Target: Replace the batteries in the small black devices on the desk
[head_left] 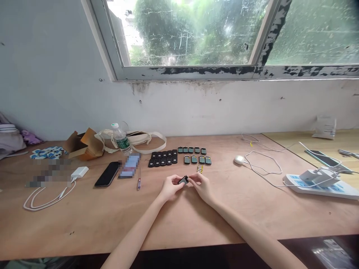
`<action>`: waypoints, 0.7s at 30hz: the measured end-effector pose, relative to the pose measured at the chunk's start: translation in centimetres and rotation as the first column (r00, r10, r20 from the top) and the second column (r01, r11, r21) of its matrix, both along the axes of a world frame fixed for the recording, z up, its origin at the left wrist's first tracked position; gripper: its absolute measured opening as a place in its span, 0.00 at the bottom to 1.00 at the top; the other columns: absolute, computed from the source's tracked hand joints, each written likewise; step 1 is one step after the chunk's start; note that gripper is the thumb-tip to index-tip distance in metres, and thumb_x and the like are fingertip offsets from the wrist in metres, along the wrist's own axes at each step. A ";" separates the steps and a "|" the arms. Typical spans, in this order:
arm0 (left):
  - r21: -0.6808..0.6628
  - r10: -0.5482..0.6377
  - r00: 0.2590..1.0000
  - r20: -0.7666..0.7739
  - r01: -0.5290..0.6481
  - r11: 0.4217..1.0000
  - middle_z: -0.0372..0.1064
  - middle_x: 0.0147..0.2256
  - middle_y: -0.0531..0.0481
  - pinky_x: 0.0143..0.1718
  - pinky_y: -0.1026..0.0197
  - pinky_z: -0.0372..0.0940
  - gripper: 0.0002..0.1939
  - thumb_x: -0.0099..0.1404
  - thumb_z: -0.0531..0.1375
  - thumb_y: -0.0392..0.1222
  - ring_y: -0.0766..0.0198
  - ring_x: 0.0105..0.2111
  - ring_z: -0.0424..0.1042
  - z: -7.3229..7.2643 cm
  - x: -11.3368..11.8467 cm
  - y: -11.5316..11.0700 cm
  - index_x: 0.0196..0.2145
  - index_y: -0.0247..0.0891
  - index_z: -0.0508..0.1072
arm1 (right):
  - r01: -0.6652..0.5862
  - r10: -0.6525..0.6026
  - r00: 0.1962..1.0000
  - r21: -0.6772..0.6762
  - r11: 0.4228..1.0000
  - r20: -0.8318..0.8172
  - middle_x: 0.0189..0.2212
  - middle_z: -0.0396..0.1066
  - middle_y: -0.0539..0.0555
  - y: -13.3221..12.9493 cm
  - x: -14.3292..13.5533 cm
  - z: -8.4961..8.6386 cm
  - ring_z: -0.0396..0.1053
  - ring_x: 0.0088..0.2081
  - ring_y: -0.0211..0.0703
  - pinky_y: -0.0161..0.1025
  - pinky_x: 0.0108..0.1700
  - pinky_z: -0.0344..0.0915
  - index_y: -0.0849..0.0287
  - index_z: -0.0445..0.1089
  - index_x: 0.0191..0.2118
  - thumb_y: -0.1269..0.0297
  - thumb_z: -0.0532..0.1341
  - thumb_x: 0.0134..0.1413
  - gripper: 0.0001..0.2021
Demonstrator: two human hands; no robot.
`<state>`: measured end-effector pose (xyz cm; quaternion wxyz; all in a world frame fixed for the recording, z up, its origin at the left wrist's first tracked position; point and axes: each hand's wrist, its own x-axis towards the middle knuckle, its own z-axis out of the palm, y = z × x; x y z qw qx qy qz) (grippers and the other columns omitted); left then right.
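Midway along the table (175, 226): a unit (183, 181), black-edged and pale grey of face, sits tilted between both hands; whether it touches the surface cannot be told.
Left hand (170, 186): thumb and fingers close around the unit's side.
Right hand (201, 186): fingertips bunch at the unit's other edge; whether they pinch a small part is too fine to tell.
Risk at the fingertips: a loose left hold could let the small unit twist or slip under a push; any tiny part dropped could be hard to find.
Cells (199, 169): slim yellow-and-silver cylinders lie side by side, just beyond the right hand, where a brushing knuckle could scatter them.
Screened units (194, 160): two rows of rounded black rims and grey faces, easily knocked askew by a careless reach.
Black covers (163, 162): two tight rows, dark and rounded, with pale marks.
Screwdriver (139, 184): slim, translucent-handled, likely to roll if nudged.
Phone (108, 174): glossy dark slab.
Bottle (122, 142): clear plastic, green-labelled, upright; a bump could topple it.
Window (202, 33): streaked glass, peeling frame.
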<state>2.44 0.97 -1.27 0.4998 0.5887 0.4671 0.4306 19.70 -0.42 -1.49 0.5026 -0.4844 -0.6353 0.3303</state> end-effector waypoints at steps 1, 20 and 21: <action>0.005 -0.006 1.000 -0.001 0.006 1.000 0.76 0.31 0.44 0.34 0.60 0.65 0.13 0.47 0.68 0.43 0.59 0.31 0.73 -0.1 0.0 0.0 0.31 0.33 0.75 | 0.009 -0.009 1.000 0.011 1.000 0.010 0.30 0.74 0.53 0.1 -0.1 -0.2 0.71 0.31 0.42 0.39 0.32 0.68 0.57 0.69 0.32 0.51 0.60 0.52 0.13; -0.098 0.039 0.996 0.086 -0.031 0.995 0.75 0.27 0.46 0.31 0.61 0.66 0.17 0.41 0.71 0.44 0.61 0.28 0.72 0.0 0.2 0.0 0.28 0.32 0.75 | -0.100 -0.061 0.887 0.319 0.943 0.458 0.40 0.68 0.57 -0.5 -0.5 -0.1 0.67 0.41 0.45 0.42 0.41 0.68 0.52 0.71 0.46 0.65 0.50 0.62 0.14; -0.117 0.043 0.993 0.110 -0.030 0.993 0.75 0.27 0.45 0.31 0.61 0.67 0.18 0.40 0.71 0.44 0.60 0.28 0.73 0.0 0.2 0.0 0.28 0.32 0.75 | -0.121 -0.057 0.876 0.334 0.935 0.479 0.41 0.67 0.58 -0.6 -0.6 -0.1 0.67 0.42 0.46 0.44 0.42 0.68 0.52 0.69 0.49 0.66 0.49 0.62 0.15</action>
